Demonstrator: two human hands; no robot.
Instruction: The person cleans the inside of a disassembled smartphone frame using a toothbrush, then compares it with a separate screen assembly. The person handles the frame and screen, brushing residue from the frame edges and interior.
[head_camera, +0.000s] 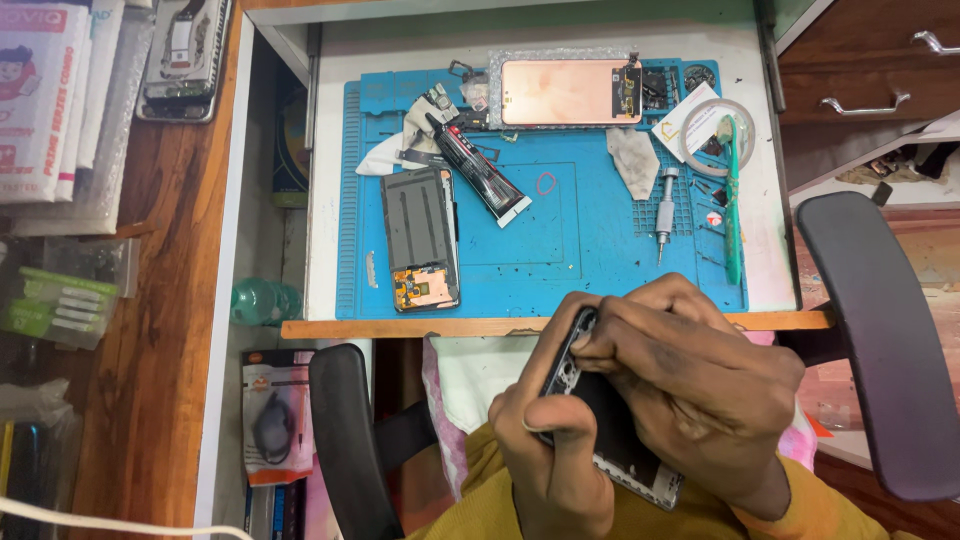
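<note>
Both my hands hold a dark phone frame (612, 440) over my lap, below the desk edge. My left hand (545, 450) grips its lower left side, thumb across the edge. My right hand (690, 390) covers the top, fingers curled over the frame's upper rim. On the blue work mat (580, 240) lie an opened phone body with exposed board (422, 238), a black glue tube (478, 167) and a copper-backed display panel (565, 92).
A small screwdriver (664, 210), a green toothbrush (733, 200), a tape roll (718, 135) and cloth scraps (632, 160) sit on the mat's right. Black chair armrests (885, 330) (350, 440) flank me. Packaged parts lie on the wooden surface (160, 300) at left.
</note>
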